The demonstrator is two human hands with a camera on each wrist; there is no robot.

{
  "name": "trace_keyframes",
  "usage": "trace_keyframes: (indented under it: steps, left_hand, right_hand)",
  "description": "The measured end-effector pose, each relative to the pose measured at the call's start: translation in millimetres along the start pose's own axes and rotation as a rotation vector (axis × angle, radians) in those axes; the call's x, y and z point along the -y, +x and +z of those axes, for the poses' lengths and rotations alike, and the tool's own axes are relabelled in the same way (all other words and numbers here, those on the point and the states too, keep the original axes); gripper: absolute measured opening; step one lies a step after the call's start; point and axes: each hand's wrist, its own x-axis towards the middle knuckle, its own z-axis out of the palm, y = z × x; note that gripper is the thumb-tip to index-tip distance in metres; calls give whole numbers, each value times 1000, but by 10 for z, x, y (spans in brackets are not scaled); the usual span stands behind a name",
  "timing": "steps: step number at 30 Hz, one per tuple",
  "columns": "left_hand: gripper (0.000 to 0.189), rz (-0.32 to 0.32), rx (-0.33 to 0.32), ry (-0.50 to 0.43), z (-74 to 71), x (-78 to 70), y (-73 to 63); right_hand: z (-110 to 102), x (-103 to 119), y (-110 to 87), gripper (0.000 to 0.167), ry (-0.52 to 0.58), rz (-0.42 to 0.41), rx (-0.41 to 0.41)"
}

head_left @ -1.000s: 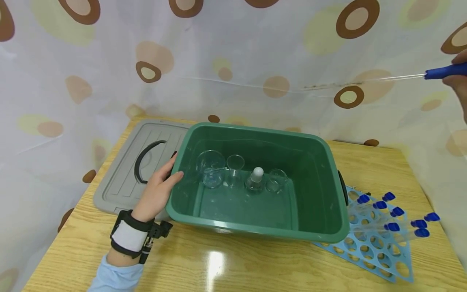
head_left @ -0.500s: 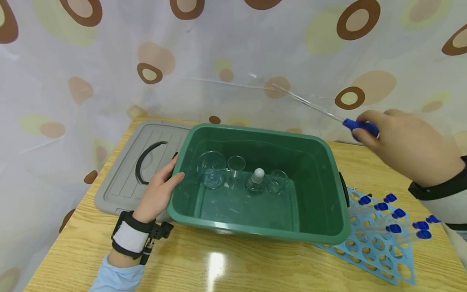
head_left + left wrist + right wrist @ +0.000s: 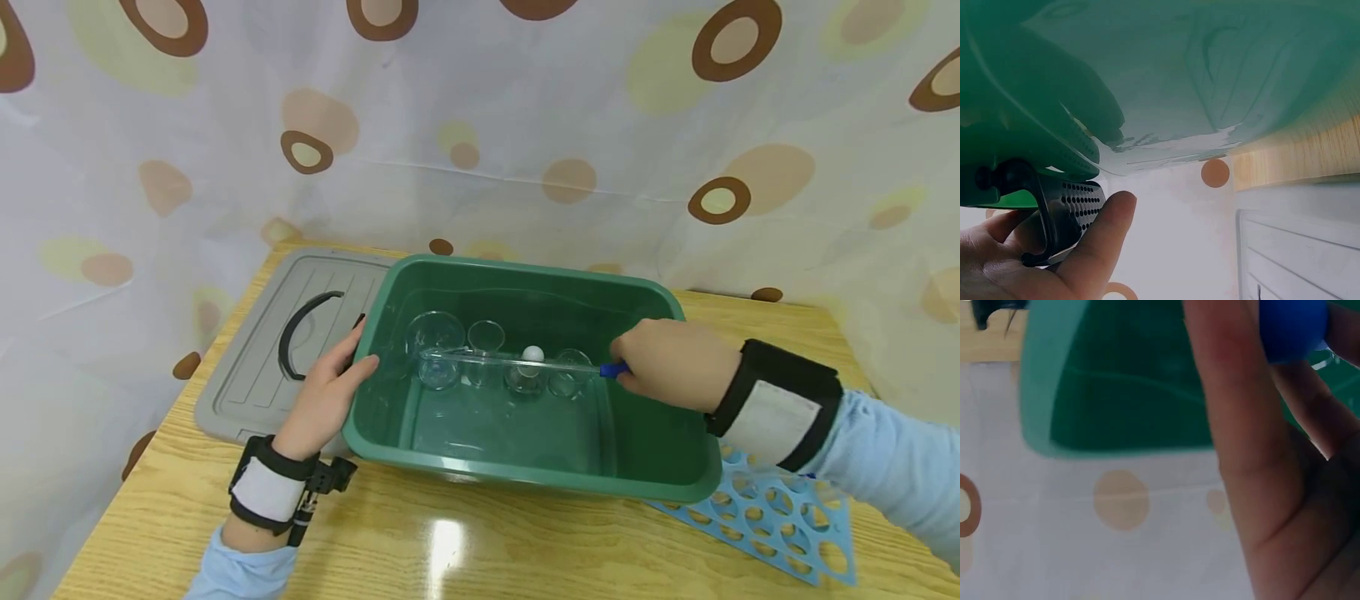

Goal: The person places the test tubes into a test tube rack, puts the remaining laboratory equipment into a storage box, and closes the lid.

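Right hand [image 3: 667, 364]'s pinching the dropper [image 3: 558, 365] by its blue end [image 3: 615, 369], over some glassware [image 3: 522, 381]; left hand [image 3: 322, 392]'s just gripping the bin [image 3: 525, 472].

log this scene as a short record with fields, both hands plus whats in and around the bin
left hand: holds the black handle at the green bin's left end
right hand: grips the blue end of a clear rod
rod contact with glassware: cannot tell
in bin: clear glassware, one piece with a white top
left of bin: grey lid on table
right of bin: light blue rack, partly hidden by the right arm
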Motion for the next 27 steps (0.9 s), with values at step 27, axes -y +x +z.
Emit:
trace_keyframes:
  steps: [27]
  left_hand:
    - [54,49,-24,13,57,-95,43]
  right_hand:
    - [476,270,611,46,-220,-22,268]
